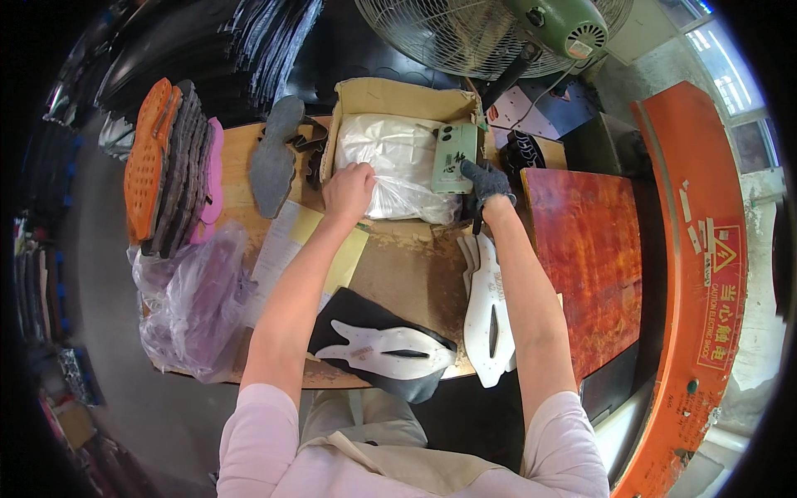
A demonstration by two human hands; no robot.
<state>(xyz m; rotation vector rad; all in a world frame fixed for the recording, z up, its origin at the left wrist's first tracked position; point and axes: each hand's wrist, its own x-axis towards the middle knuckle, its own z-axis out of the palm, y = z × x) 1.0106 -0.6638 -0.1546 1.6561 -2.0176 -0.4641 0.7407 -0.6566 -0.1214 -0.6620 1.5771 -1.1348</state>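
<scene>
both hands work at an open cardboard box (390,95) at the far side of a wooden table (407,274); every place below is told from that box. the left hand (349,191), bare, rests at the box's near left edge with fingers curled down onto a clear plastic bag (390,158) that fills the box; whether it pinches the film or only presses it cannot be told. the right hand (486,183), in a dark glove, sits at the box's near right corner, its fingers touching the lower edge of a pale green rectangular device (455,158) that leans on the box's right wall; a firm grasp cannot be confirmed. the bag lies directly beyond the left hand, bulging and crumpled, its long axis running left to right across the box, so the left hand is the nearer one to it. the green device stands with its long axis pointing away from the person, just beyond the right hand. near of the box, two white shoe-shaped templates (490,307) lie on the table, one atop a black sheet (365,319). left of the box stands a stack of orange, grey and pink soles (170,162). beyond the box is a green fan (498,29); to its right, a red board (589,257).
</scene>
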